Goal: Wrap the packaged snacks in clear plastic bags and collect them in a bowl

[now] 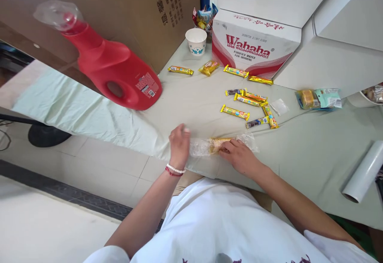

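Note:
At the table's front edge lies a yellowish packet (216, 145) inside a clear plastic wrapping (200, 147), whose loose ends stretch out to both sides. My right hand (241, 157) rests over the packet from the right, with bent fingers pressed on it. Beside the wrapping's left end is my left hand (179, 142), its fingers curled in and slightly blurred; what they hold, if anything, is hidden. Beyond my hands are several yellow snack bars (235, 112) in wrappers, some overlapping. A small white sachet (279, 107) lies at their right.
A large red bottle (119, 71) stands at the left before a brown carton (143, 19). Toward the back are a paper cup (196, 42) and a white Wahaha box (254, 43). On the right lie a bread packet (318, 99) and a white roll (363, 172).

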`<action>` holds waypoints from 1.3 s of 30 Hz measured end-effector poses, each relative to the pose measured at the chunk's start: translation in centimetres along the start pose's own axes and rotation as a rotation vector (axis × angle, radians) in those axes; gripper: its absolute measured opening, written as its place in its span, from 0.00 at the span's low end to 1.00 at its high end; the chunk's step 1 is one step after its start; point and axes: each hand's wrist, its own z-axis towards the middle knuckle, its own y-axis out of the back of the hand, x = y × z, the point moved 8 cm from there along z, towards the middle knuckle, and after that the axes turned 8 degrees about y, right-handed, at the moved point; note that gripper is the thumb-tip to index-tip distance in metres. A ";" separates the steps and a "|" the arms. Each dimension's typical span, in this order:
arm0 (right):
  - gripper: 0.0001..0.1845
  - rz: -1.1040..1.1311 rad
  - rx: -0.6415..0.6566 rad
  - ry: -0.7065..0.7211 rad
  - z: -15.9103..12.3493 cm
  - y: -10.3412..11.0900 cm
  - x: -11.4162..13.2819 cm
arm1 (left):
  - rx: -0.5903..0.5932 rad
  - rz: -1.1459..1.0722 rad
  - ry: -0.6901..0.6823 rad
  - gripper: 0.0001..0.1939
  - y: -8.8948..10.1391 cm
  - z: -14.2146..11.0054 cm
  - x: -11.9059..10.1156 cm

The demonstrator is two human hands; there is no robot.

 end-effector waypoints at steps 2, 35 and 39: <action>0.18 0.009 0.016 -0.015 -0.2 0.4 0.1 | 0.132 0.191 -0.079 0.17 -1.4 -0.3 -1.1; 0.06 0.480 -0.432 -0.698 -5.7 2.5 -7.4 | 0.281 0.659 -0.636 0.17 -9.5 -8.1 -9.5; 0.06 0.615 -0.449 -0.551 -1.3 2.7 -6.2 | 0.295 0.628 -0.676 0.16 -9.3 -8.3 -9.5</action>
